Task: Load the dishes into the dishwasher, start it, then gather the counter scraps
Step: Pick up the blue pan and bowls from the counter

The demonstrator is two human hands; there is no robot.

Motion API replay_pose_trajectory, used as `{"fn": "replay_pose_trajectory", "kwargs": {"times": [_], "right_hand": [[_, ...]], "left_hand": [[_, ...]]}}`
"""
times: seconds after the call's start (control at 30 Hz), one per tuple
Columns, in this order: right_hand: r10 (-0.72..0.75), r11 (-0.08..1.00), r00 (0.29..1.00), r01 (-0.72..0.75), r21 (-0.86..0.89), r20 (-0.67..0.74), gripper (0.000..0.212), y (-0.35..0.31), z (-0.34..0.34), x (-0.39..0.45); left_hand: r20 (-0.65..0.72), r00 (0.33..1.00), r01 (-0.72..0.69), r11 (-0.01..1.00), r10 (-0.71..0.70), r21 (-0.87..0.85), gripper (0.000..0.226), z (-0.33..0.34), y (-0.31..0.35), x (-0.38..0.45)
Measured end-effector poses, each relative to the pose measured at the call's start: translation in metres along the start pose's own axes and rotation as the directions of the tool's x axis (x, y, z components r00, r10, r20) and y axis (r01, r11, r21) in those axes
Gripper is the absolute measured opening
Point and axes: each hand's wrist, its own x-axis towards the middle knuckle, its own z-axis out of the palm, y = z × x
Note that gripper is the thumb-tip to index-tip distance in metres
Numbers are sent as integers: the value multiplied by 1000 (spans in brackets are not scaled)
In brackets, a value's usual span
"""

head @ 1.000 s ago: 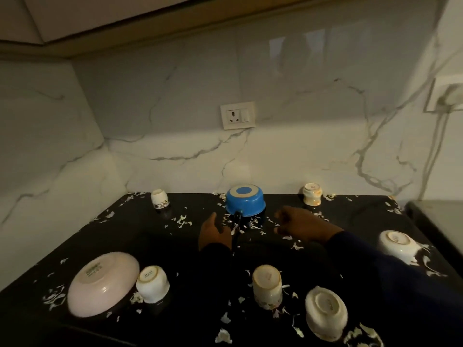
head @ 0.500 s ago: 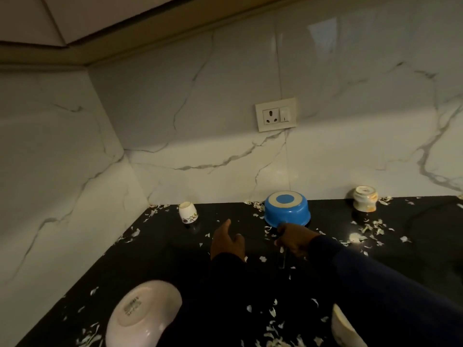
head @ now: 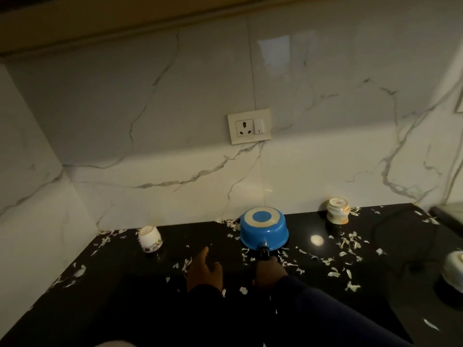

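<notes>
A blue saucepan (head: 263, 229) lies upside down near the back of the black counter (head: 390, 304). Its dark handle points toward me, and my right hand (head: 269, 271) grips that handle. My left hand (head: 204, 271) hovers open just left of it, fingers relaxed over the counter. A white flowered cup (head: 149, 239) stands upside down at the back left. An upturned cream cup (head: 337, 211) stands at the back right by the wall. Pale scraps (head: 347, 246) lie scattered across the counter.
A marble wall with a socket and switch (head: 249, 126) rises behind the counter. Another marble wall (head: 32, 221) closes the left side. An upturned white dish (head: 454, 269) sits at the right edge. A pale rim (head: 112, 343) shows at the bottom edge.
My right hand moved from right of the saucepan to its handle and closed round it. The view swung up and closer, so the near bowls and cups left the frame.
</notes>
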Motion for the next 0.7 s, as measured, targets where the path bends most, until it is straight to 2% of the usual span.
{"fn": "replay_pose_trajectory", "kwargs": {"times": [0.1,0.2,0.27,0.33,0.53,0.7], "right_hand": [[70,993,995,-62,100,-72,50,2,1,9],[174,949,979,-138,282,-108,65,1,-7,10],[198,903,972,-131,410,-125,69,3,-13,10],[180,879,971,-89,468,-154,72,3,-18,10],[102,877,957,43,478,-272,62,-2,-34,-13],[71,908,935,83,411,-347,75,2,-55,-44]], "left_hand": [[6,999,-34,999,34,-2,57,5,3,7],[27,999,-40,999,41,-6,57,7,3,10],[29,998,-49,999,49,-7,56,7,3,12],[28,998,-56,998,57,-22,55,4,4,15],[0,997,-82,996,83,-43,54,-1,22,1],[-25,991,-132,987,131,-89,55,-1,38,-23]]}}
